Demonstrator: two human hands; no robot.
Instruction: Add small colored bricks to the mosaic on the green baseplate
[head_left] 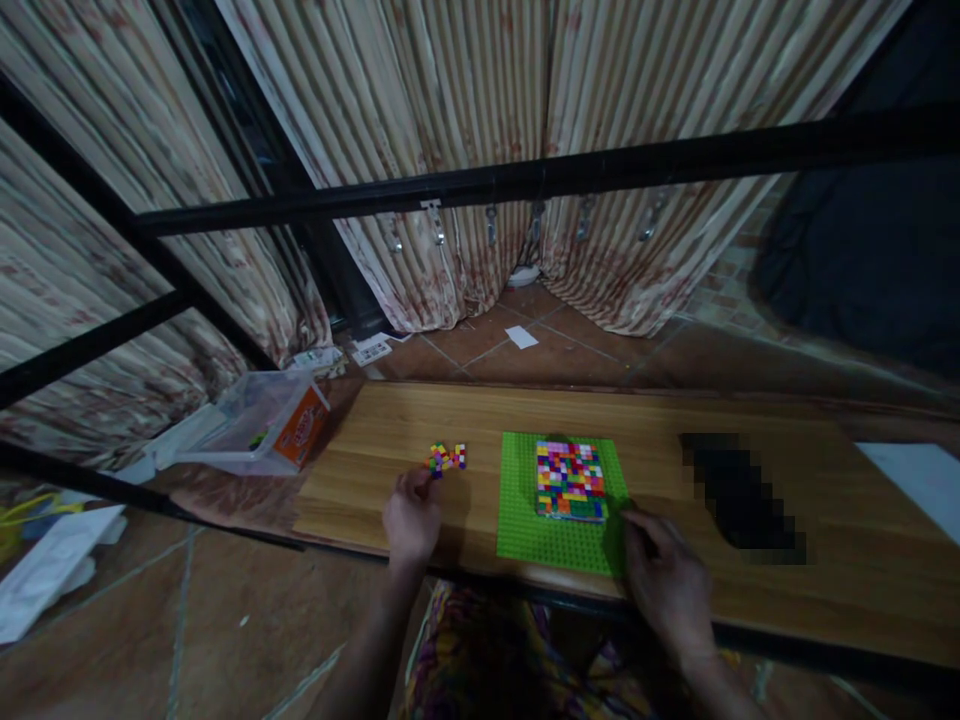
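Observation:
A bright green studded baseplate [517,510] lies on the wooden table. On it sits a square block of small multicoloured toy bricks [570,480], tightly packed. To the left is a small loose pile of toy bricks [445,459]. At the near edge of that pile is my left hand [414,512], fingers closed together at the bricks; what is between the fingertips is too small to make out. My right hand [667,572] is beside the baseplate's right edge, its fingers curled and fingertips at the edge. Whether anything is pinched there is hidden.
A dark pixelated object [742,495] lies on the table [825,470] at the right. Past the table's left end, a clear plastic box [259,420] with an orange label stands low. A black metal bar [525,180] with hanging clips crosses before the curtains [450,90].

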